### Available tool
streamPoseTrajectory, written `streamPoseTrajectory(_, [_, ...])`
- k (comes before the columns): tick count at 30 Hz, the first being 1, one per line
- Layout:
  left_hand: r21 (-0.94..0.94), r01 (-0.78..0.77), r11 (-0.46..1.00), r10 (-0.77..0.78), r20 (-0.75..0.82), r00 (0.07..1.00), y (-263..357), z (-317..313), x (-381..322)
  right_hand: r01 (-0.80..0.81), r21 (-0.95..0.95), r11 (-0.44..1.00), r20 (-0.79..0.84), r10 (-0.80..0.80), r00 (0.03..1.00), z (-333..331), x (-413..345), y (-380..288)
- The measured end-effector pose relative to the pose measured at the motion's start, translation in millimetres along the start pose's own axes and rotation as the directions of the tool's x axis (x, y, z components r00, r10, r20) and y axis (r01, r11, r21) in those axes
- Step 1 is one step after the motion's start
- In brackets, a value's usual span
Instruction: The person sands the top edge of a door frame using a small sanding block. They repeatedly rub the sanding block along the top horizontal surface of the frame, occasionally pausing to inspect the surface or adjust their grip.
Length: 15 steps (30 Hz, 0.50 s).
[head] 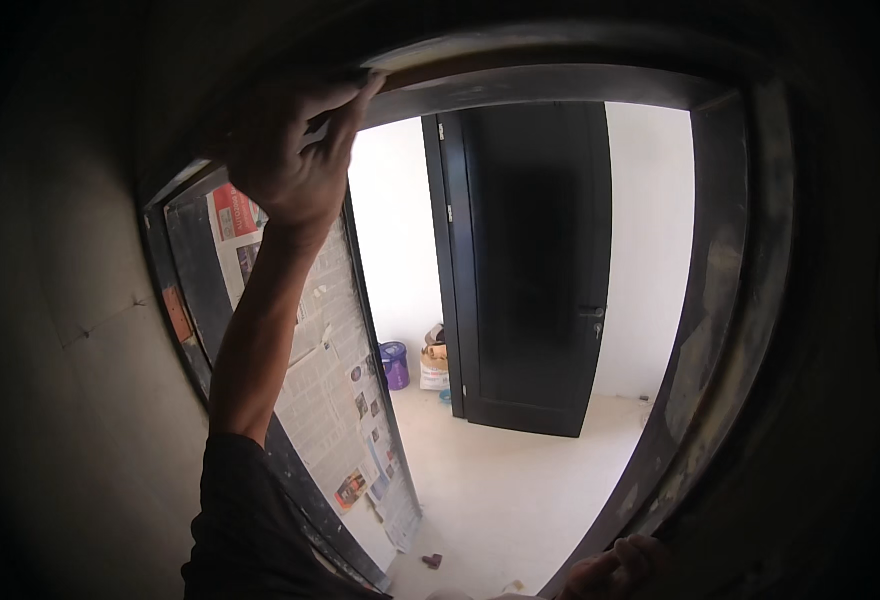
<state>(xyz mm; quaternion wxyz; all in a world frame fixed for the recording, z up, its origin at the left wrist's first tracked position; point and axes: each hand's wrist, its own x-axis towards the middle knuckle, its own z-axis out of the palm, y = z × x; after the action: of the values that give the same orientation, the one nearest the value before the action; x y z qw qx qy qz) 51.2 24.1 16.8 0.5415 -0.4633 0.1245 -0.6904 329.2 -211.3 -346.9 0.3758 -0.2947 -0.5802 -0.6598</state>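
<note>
My left hand is raised to the head of a dark door frame. Its fingertips meet the trim along the upper edge, where a pale strip and a brown strip show. Deep shadow covers most of the fingers, so whether they hold anything is hidden. Low at the right, my right hand is partly cut off by the picture's bottom edge. Its fingers are curled close to the lower part of the right jamb, which has pale, patchy marks. Anything inside that hand cannot be made out.
Newspaper sheets cover a panel inside the left jamb. Beyond the opening stand a black door, a purple bucket and a filled bag. A small dark reddish piece lies on the pale floor.
</note>
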Motion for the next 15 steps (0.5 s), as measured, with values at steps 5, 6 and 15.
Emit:
streamPoseTrajectory(5, [-0.018,0.056,0.998,-0.057,-0.054,0.997,2.3,5.7,-14.5,0.163,-0.029,0.986,-0.113,-0.165,0.98,12.1,3.9,5.9])
streamPoseTrajectory(6, [-0.008,0.004,1.0,-0.005,-0.044,0.999,7.6,11.2,-7.4,0.108,-0.037,0.993,-0.101,-0.111,0.989,11.1,5.8,3.7])
streamPoseTrajectory(15, [0.115,-0.031,0.993,0.028,0.034,0.999,14.7,-3.4,-1.3,-0.099,-0.057,0.993,-0.092,0.094,0.991,8.0,-17.2,-12.5])
